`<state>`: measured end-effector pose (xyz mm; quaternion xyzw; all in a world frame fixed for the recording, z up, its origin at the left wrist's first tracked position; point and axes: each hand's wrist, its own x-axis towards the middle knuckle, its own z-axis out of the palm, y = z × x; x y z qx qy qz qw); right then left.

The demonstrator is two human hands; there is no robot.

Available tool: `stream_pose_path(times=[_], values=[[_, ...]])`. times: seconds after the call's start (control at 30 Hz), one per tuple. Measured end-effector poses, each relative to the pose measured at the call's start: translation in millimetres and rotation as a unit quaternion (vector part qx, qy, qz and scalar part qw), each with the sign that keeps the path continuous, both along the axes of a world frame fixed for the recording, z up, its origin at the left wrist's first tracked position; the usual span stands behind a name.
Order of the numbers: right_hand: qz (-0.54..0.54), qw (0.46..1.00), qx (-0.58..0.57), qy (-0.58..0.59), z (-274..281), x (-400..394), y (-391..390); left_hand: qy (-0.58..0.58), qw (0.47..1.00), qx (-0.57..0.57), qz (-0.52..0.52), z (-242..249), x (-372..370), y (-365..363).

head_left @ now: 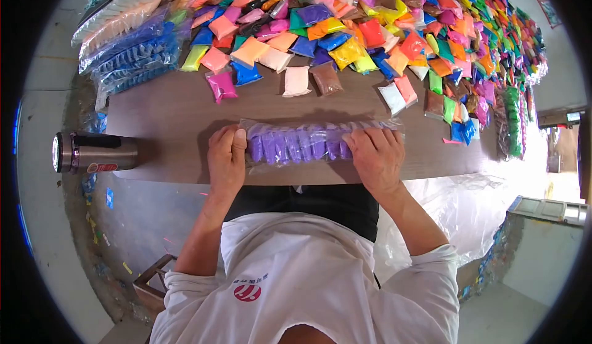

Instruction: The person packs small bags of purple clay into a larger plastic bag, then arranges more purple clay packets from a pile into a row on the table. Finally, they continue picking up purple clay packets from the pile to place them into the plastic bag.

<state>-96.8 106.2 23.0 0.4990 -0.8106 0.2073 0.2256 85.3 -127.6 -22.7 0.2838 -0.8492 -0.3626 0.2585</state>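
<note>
A long clear plastic bag [299, 145] lies across the front of the table, with a row of several purple packets inside it. My left hand [227, 153] is closed on the bag's left end, thumb on top. At the other end, my right hand [377, 156] grips the bag with its fingers curled over the plastic. Just beyond the bag lie a pale peach packet [296, 82] and a brown packet [326, 78].
A heap of many-coloured packets [370, 29] covers the table's far side. Filled long bags [135, 54] are stacked at the far left. A metal flask [95, 153] lies at the left edge of the brown table [166, 128]. Clear plastic sheeting [444, 214] hangs at the right.
</note>
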Motion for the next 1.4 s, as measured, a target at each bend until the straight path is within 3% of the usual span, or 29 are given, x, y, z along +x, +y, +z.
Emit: stream_pose_path(times=[0.23, 0.33, 0.43, 0.73, 0.93, 1.03, 1.23, 1.33, 1.4], values=[[0.035, 0.991, -0.043, -0.122, 12, -2, 17, 0.018, 0.999, -0.037, 0.014, -2, -1, 4], [0.009, 0.97, -0.086, -0.226, 1, -5, 26, 0.016, 0.999, -0.039, 0.025, -3, -1, 6], [-0.076, 0.917, -0.149, -0.363, 2, 1, 25, 0.015, 0.999, -0.037, 0.026, -3, -1, 6], [-0.192, 0.917, -0.217, -0.275, -4, -4, 21, 0.004, 1.0, -0.017, 0.015, -1, -1, 5], [-0.106, 0.692, -0.396, -0.594, -18, -23, 43, -0.004, 1.0, -0.025, 0.018, -3, -1, 4], [-0.127, 0.686, -0.308, -0.647, -4, -29, 56, -0.007, 1.0, -0.019, 0.019, -3, -1, 4], [-0.08, 0.7, -0.297, -0.645, -27, -42, 67, -0.011, 0.999, -0.033, 0.017, -3, -3, 4], [-0.112, 0.756, -0.214, -0.608, -25, -46, 71, 0.004, 0.998, -0.051, 0.018, -1, -5, 6], [-0.117, 0.715, -0.269, -0.635, -22, -44, 71, 0.015, 0.998, -0.055, 0.02, 0, -6, 8]])
